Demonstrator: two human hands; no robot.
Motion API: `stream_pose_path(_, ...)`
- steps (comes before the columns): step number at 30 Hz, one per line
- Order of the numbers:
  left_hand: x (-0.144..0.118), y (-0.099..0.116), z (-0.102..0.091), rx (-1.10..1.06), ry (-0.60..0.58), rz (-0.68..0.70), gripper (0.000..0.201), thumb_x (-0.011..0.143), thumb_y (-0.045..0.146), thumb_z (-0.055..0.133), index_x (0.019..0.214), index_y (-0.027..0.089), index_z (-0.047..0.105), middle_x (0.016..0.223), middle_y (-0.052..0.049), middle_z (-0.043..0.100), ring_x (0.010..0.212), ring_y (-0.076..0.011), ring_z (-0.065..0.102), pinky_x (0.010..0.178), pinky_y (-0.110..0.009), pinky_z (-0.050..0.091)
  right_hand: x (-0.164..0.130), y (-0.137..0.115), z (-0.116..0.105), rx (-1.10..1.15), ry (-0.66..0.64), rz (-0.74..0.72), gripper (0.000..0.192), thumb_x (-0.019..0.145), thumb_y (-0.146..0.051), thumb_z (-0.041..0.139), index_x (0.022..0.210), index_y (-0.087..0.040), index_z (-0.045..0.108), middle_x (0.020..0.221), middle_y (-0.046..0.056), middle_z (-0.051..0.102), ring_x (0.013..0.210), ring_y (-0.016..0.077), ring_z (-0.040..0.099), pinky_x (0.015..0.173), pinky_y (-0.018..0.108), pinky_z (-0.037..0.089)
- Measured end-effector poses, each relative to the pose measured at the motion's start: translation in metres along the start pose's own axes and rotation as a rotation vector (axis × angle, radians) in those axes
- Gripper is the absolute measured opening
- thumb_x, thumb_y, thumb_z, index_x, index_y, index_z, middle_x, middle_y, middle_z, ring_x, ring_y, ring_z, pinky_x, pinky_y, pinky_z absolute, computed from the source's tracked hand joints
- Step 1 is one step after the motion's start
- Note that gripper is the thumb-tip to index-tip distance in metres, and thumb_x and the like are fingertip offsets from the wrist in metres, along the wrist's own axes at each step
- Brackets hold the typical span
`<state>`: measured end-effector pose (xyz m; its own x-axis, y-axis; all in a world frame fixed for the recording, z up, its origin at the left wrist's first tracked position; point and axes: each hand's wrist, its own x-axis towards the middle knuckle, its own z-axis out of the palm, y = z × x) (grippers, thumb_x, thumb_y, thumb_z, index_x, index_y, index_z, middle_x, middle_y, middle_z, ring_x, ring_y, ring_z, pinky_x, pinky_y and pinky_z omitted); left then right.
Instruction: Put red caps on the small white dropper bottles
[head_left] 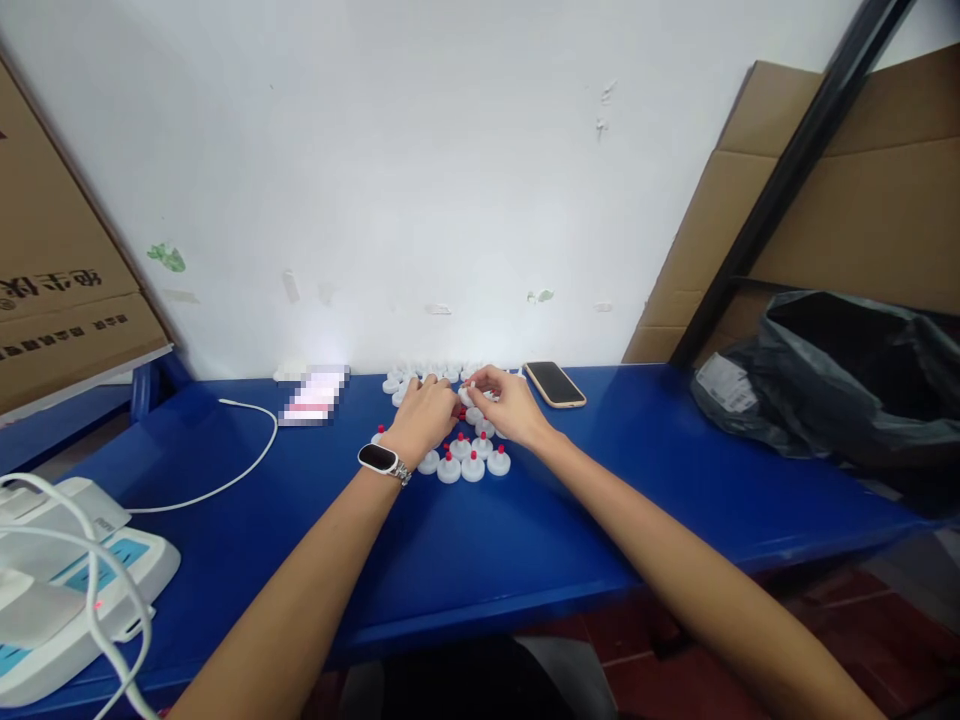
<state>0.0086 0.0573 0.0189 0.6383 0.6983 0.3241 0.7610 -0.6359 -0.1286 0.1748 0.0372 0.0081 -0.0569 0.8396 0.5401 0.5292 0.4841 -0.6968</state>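
On the blue table stand several white round nozzle caps. Those in the front rows, such as a white cap [472,468], carry small red tips; the back rows of plain white caps [450,370] sit close to the wall. Between thumb and fingers my right hand [511,402] pinches a white nozzle cap [466,394], raised over the group. My left hand [424,412], with a watch at the wrist, is bent over the caps just left of it. Its fingertips are closed together near some red tips, and what they hold is hidden. Both hands cover part of the group.
Right of the caps lies a phone [553,384]. A lit, blurred-out screen [315,395] is to the left, with a white cable [255,470] near it. A power strip [142,570] occupies the front left, a black plastic bag [795,400] the right end. Cardboard [67,230] leans at left.
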Motion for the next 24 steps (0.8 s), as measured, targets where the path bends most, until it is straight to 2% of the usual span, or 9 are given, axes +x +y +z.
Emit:
stream_pose_path(6, 0.002, -0.004, 0.003, -0.015, -0.016, -0.008, 0.020, 0.090, 0.017, 0.053, 0.083, 0.015, 0.072, 0.099, -0.013, 0.068, 0.100, -0.0299, 0.057, 0.087, -0.042, 0.038, -0.002, -0.002, -0.001, 0.046, -0.009, 0.004, 0.012, 0.084, -0.025, 0.058, 0.092, -0.019, 0.064, 0.092, 0.004, 0.073, 0.087, 0.0176, 0.068, 0.076, 0.030, 0.049)
stream_pose_path(12, -0.001, -0.008, -0.008, -0.060, -0.017, -0.057, 0.018, 0.087, 0.029, 0.061, 0.097, 0.017, 0.071, 0.106, -0.013, 0.066, 0.104, -0.0321, 0.056, 0.087, -0.045, 0.040, -0.006, -0.002, -0.004, 0.064, -0.021, 0.006, 0.014, 0.086, -0.030, 0.058, 0.091, -0.019, 0.064, 0.091, 0.005, 0.073, 0.086, 0.0177, 0.067, 0.072, 0.030, 0.047)
stream_pose_path(19, -0.003, -0.010, -0.009, -0.059, -0.121, -0.095, 0.010, 0.082, 0.021, 0.063, 0.083, 0.019, 0.073, 0.104, -0.011, 0.068, 0.106, -0.0314, 0.056, 0.091, -0.044, 0.040, -0.008, -0.001, -0.001, 0.077, -0.056, 0.025, 0.014, 0.086, -0.031, 0.059, 0.091, -0.019, 0.065, 0.091, 0.004, 0.073, 0.084, 0.0169, 0.067, 0.067, 0.027, 0.046)
stream_pose_path(24, -0.002, -0.012, -0.008, -0.092, -0.100, -0.095, 0.010, 0.083, 0.021, 0.061, 0.084, 0.018, 0.071, 0.101, -0.011, 0.068, 0.104, -0.0312, 0.057, 0.090, -0.045, 0.041, -0.010, -0.003, 0.001, 0.081, -0.085, 0.021, 0.019, 0.087, -0.035, 0.058, 0.092, -0.018, 0.065, 0.089, 0.004, 0.072, 0.081, 0.0158, 0.066, 0.065, 0.026, 0.046)
